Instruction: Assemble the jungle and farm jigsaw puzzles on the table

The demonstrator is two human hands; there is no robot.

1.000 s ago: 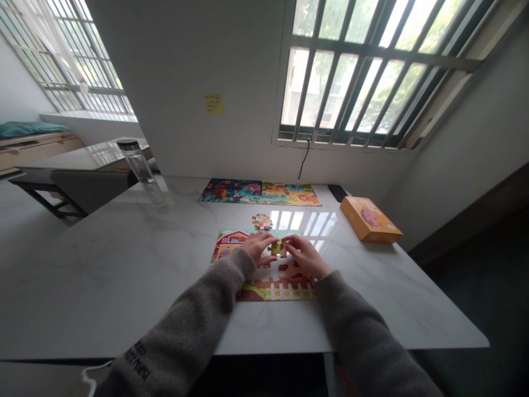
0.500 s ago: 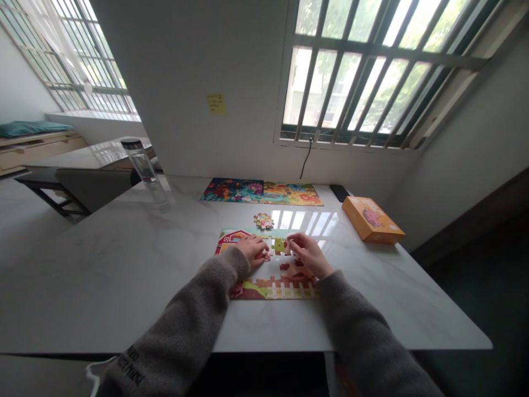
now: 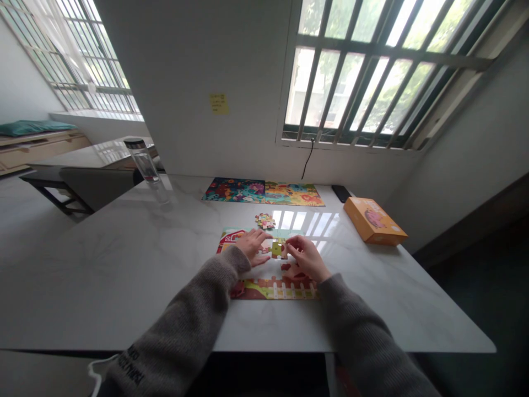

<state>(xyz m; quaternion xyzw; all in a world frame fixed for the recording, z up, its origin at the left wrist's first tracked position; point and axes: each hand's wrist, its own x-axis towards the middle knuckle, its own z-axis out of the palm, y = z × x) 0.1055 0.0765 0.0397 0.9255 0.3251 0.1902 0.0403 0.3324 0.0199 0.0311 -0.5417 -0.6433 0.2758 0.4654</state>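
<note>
A green and brown puzzle piece (image 3: pixel 278 249) is pinched at its right side by my right hand (image 3: pixel 306 256), over the gap in the middle of a farm jigsaw puzzle (image 3: pixel 285 290). My left hand (image 3: pixel 252 246) lies on the puzzle's left part with thumb and fingers apart, near the piece and holding nothing. A red barn shows beside the left hand; a white fence and a brown-patched cow run along the lower right. Part of the puzzle is hidden under both hands. Just behind it sits a small pile of loose puzzle pieces (image 3: pixel 265 221).
Two finished puzzles, one dark blue (image 3: pixel 235 191) and one yellow (image 3: pixel 294 194), lie at the back. An orange box (image 3: pixel 374 220) and a black phone (image 3: pixel 341 193) are at the right. A glass bottle (image 3: pixel 144 162) stands at the left rear.
The piece in my right hand has shifted slightly left and down toward the gap. My left hand's fingers and thumb have spread apart.
</note>
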